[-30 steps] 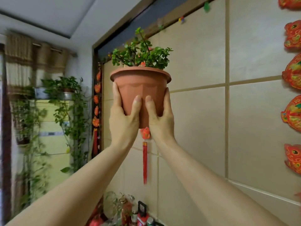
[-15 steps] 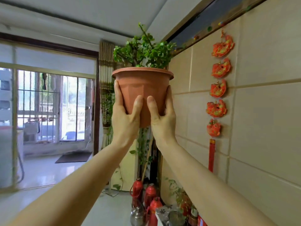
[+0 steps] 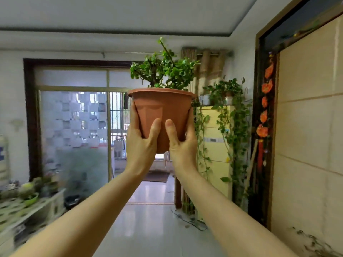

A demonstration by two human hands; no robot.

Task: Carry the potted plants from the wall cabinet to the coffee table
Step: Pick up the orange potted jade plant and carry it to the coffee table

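A terracotta-coloured plastic pot [image 3: 163, 110] with a small green jade plant [image 3: 163, 71] is held up in front of me at head height. My left hand [image 3: 142, 143] grips its left side, thumb across the front. My right hand [image 3: 182, 145] grips the right side the same way. The pot stands upright between both palms, its base hidden behind my hands. The beige wall cabinet [image 3: 308, 127] runs along the right edge of the view.
A low table [image 3: 27, 208] with small plants and a patterned cloth sits at the lower left. A yellow fridge [image 3: 215, 151] draped in trailing vines stands ahead on the right. Red fish ornaments [image 3: 264, 115] hang by the cabinet. Tiled floor [image 3: 152, 229] leads to a balcony door.
The view has swung left, away from the wall cabinet and toward the room and balcony door. The pot stays gripped in both hands and has come slightly lower.
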